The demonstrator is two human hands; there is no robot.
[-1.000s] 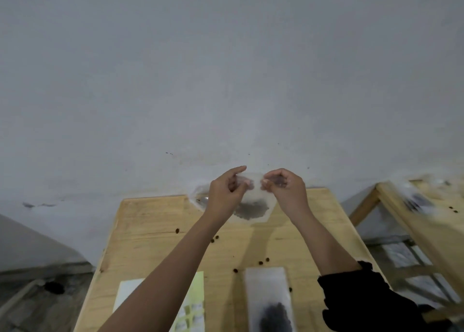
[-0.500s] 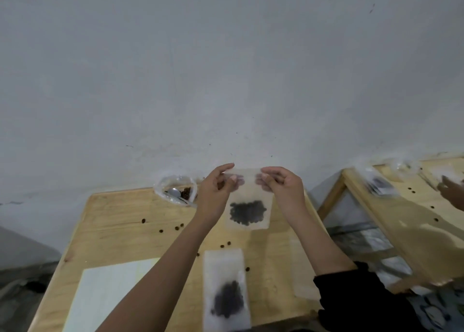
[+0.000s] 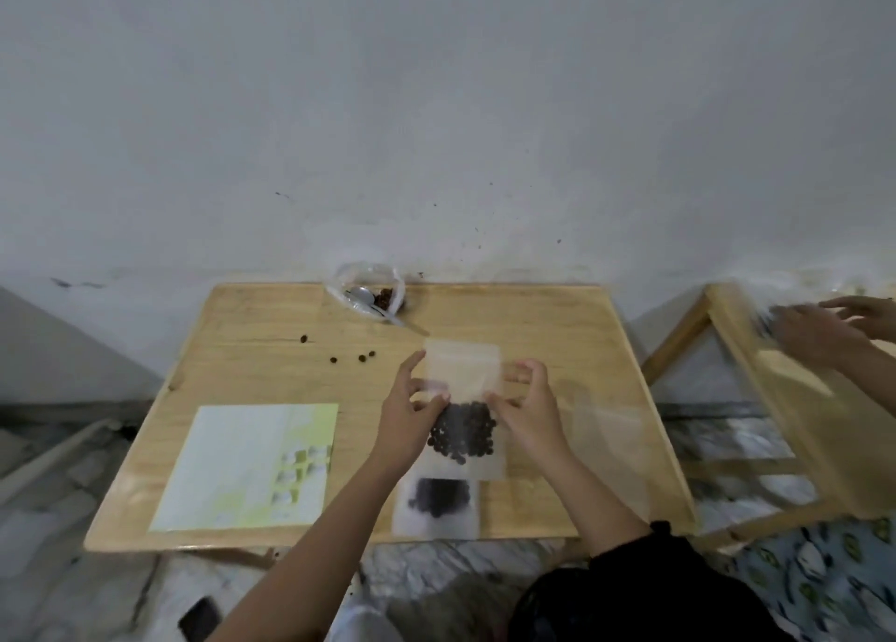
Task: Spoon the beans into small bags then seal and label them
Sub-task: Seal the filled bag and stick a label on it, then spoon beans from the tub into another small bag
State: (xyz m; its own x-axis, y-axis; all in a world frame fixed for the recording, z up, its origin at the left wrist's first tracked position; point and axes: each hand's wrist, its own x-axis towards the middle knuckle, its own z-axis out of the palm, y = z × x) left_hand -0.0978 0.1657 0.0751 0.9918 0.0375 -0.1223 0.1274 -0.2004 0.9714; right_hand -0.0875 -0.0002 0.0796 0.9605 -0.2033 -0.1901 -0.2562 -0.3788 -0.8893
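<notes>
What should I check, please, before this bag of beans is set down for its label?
1. Bag held at both sides, by left hand and right hand: ok.
2. Beans settled at its bottom, below the fingers: ok.
3. Top strip fully sealed: cannot tell.
4. Label sheet within reach: ok.
5. Table free of loose beans: not ok.
6. Earlier filled bag kept apart: ok.

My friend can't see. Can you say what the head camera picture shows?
Two hands, the left hand and right hand, hold a small clear bag of dark beans over a wooden table. Another filled bag lies nearer, a label sheet on the left, a bowl with spoon at the back.
</notes>
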